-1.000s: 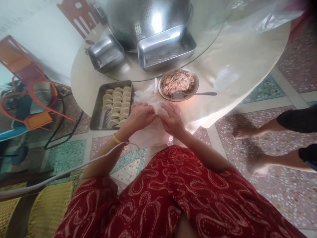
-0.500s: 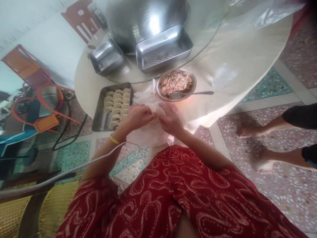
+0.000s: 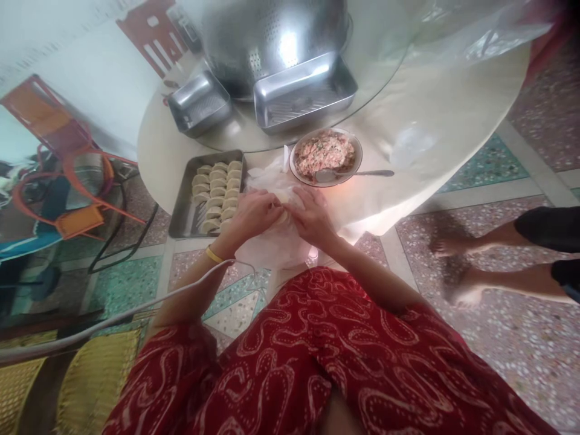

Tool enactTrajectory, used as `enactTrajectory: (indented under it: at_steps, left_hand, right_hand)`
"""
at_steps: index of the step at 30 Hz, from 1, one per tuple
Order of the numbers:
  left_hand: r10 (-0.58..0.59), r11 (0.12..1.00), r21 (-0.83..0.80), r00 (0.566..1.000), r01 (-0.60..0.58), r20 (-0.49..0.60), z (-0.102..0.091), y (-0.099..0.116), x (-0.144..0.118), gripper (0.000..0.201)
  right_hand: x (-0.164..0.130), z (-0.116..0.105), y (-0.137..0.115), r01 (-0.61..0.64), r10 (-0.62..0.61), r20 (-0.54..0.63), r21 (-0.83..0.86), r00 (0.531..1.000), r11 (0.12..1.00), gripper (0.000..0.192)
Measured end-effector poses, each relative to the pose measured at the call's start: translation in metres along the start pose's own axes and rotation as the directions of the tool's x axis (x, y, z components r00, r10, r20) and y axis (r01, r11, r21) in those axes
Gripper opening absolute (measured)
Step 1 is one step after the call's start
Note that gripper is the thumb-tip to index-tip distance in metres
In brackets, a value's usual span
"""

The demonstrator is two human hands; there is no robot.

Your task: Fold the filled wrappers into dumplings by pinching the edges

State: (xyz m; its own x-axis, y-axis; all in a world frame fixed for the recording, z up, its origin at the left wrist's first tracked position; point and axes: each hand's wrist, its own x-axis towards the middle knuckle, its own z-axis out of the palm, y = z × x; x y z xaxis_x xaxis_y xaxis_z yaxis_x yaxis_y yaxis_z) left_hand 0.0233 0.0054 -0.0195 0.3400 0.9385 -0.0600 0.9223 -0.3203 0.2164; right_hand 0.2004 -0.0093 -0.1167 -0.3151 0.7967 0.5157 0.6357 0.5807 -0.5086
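since the earlier frame the view had drifted slightly; the hands had barely shifted at mid-frame, and the bystander's bare feet at the right edge had stepped a little. the left hand (image 3: 252, 214) and right hand (image 3: 310, 219) were curled together, fingertips pinched on a pale dumpling (image 3: 284, 197) over the plastic sheet (image 3: 267, 179), so the sealing looked unfinished. just left, the tray (image 3: 181, 211) held rows of folded dumplings (image 3: 217, 193); above, the filling bowl (image 3: 326, 155) with a spoon (image 3: 348, 174) sat on the tabletop (image 3: 435, 103).
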Motion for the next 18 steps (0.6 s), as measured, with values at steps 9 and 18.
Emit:
enactTrajectory:
  at_steps: [9, 18]
  left_hand:
    - [-0.061, 0.971, 0.233, 0.998, 0.052, 0.032, -0.005, 0.029, 0.009, 0.031]
    - [-0.046, 0.99, -0.126, 0.991, 0.061, 0.124, -0.009, 0.0, 0.021, 0.028]
  right_hand:
    - [-0.015, -0.017, 0.003, -0.048, 0.043, -0.11, -0.048, 0.993, 0.998, 0.032]
    - [-0.017, -0.019, 0.006, -0.034, 0.035, -0.134, 0.008, 0.99, 0.999, 0.029]
